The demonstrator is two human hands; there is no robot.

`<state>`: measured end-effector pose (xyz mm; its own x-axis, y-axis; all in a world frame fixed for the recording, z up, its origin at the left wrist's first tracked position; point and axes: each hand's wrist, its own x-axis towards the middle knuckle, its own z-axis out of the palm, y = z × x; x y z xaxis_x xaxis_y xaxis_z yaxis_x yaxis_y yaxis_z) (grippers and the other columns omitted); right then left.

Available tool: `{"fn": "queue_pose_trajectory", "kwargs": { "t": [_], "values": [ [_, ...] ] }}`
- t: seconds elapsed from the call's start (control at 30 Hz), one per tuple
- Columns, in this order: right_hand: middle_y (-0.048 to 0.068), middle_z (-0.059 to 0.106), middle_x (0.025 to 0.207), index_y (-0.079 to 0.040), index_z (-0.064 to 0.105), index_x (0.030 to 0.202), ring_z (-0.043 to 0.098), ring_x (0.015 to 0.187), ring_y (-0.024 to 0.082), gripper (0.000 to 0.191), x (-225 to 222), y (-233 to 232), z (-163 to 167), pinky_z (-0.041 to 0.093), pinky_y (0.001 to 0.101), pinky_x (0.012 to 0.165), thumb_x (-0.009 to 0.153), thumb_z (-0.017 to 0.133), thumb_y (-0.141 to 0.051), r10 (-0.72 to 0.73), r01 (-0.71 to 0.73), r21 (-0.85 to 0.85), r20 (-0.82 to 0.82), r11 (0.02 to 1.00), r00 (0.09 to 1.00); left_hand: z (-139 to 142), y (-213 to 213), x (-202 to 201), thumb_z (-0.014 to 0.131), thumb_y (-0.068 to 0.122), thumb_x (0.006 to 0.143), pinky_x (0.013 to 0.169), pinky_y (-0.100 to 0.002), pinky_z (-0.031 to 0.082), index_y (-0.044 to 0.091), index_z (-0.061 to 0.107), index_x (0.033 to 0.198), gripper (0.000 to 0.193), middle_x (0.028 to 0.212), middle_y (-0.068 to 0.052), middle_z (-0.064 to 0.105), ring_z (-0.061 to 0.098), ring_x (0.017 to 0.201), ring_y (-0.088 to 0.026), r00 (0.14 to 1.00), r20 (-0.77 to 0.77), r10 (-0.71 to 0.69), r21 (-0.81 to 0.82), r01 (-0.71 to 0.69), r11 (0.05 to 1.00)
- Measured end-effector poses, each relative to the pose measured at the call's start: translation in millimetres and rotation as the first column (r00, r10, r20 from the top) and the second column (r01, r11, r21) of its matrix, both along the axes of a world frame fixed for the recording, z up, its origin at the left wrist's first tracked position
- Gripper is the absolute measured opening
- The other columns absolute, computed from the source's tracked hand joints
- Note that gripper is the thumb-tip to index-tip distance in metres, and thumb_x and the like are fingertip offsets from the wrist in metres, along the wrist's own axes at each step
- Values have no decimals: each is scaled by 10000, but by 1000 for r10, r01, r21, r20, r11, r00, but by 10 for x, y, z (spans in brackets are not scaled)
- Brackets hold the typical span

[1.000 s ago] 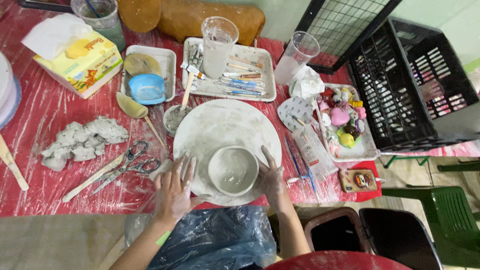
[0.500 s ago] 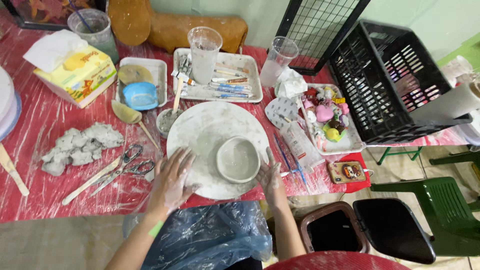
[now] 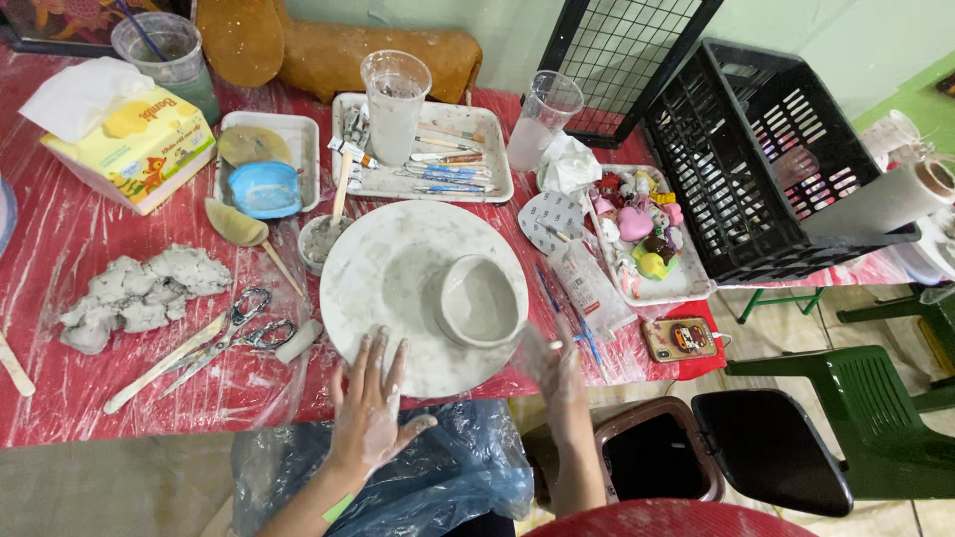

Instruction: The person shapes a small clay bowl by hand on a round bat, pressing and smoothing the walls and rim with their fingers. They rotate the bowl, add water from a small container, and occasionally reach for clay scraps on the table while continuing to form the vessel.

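A small grey clay bowl (image 3: 480,300) sits on the right side of a round white turntable (image 3: 388,278) smeared with clay. My left hand (image 3: 370,408), coated in clay, rests flat with fingers spread at the turntable's near edge and holds nothing. My right hand (image 3: 550,366), blurred and also clay-covered, hovers just off the turntable's right edge below the bowl, fingers apart and holding nothing.
Lumps of grey clay (image 3: 134,293), scissors (image 3: 234,331) and a wooden stick lie left on the red plastic-covered table (image 3: 60,249). Trays with brushes (image 3: 438,164), a blue sponge (image 3: 264,189), cups, a tissue box (image 3: 129,139), a tray of small figures (image 3: 642,234) and a black crate (image 3: 766,159) stand behind and right.
The view has shifted and drawn closer. My right hand has come off the bowl's side and moved down to the right. My left hand slid slightly toward the near edge.
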<state>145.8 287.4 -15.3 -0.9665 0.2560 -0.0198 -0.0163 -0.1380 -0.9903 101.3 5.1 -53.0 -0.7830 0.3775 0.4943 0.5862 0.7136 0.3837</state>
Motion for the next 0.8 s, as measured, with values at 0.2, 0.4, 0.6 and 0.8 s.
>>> {"fn": "queue_pose_trajectory", "kwargs": {
  "t": [0.2, 0.4, 0.6, 0.8],
  "values": [
    [148, 344, 1644, -93, 187, 1619, 448, 1449, 342, 814, -457, 194, 113, 358, 507, 1171, 996, 327, -597, -26, 22, 98, 38, 995, 999, -145, -65, 13, 396, 761, 928, 1149, -534, 260, 90, 387, 1543, 911, 1500, -109, 513, 477, 1386, -276, 973, -14, -230, 100, 230, 968],
    [145, 620, 1415, -6, 538, 1430, 580, 1310, 217, 445, -662, 121, 414, 438, 365, 1135, 1068, 549, -264, -192, 275, 427, -228, 862, 955, -30, -510, -354, 632, 571, 915, 1018, -513, 326, 146, 537, 1416, 663, 1421, -49, 603, 547, 1311, -245, 989, -64, -131, 142, 139, 980],
    [127, 736, 1198, -45, 665, 1229, 715, 1087, 255, 375, -1022, -857, 556, 566, 358, 928, 864, 748, -73, 197, 89, 740, -291, 667, 936, 189, -1580, -661, 748, 329, 872, 1093, -555, 356, 165, 654, 1311, 477, 1406, -36, 622, 520, 1346, -282, 858, -75, 507, 49, -505, 862],
    [196, 674, 1302, -18, 673, 1246, 639, 1202, 393, 515, -2102, -2405, 343, 513, 436, 1027, 734, 728, -1, 743, -221, 922, -97, 318, 662, 85, -2317, -1051, 755, 259, 868, 1066, -544, 415, 44, 613, 1385, 578, 1393, -176, 610, 571, 1266, -380, 819, -28, 572, 140, -564, 814]
  ]
}}
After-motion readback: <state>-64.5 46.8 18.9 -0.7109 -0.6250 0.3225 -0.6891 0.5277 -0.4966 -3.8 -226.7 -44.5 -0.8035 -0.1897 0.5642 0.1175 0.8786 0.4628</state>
